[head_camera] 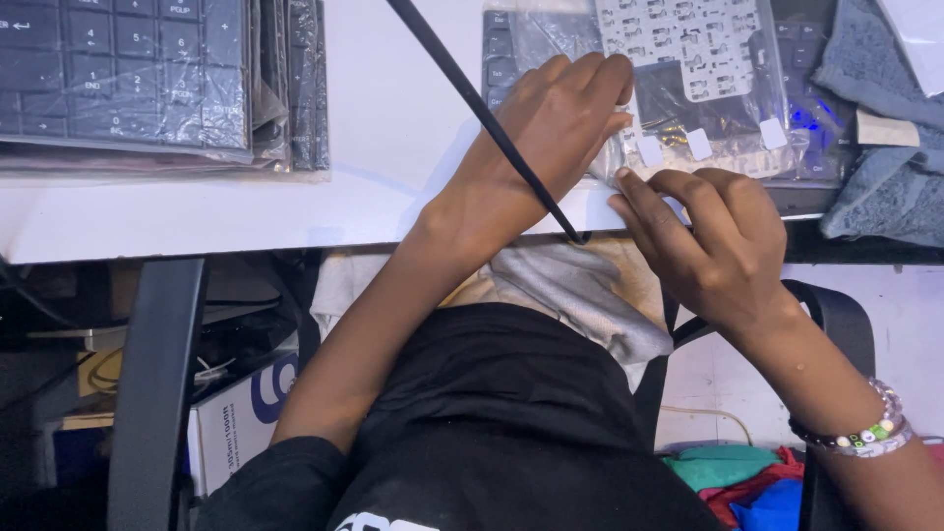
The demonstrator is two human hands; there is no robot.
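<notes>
The clear plastic bag holding a black keyboard lies on the white desk, long axis three to nine o'clock. Left hand presses flat on its nine o'clock end; right hand pinches the six o'clock edge, nearer.

Desk surface: white. Stacked keyboards: black keys, clear plastic wrap. Bagged keyboard: black under clear plastic, with a white perforated sheet and white square tabs. Towel: grey-blue. Cable: black. Bracelets: white and multicoloured beads.
</notes>
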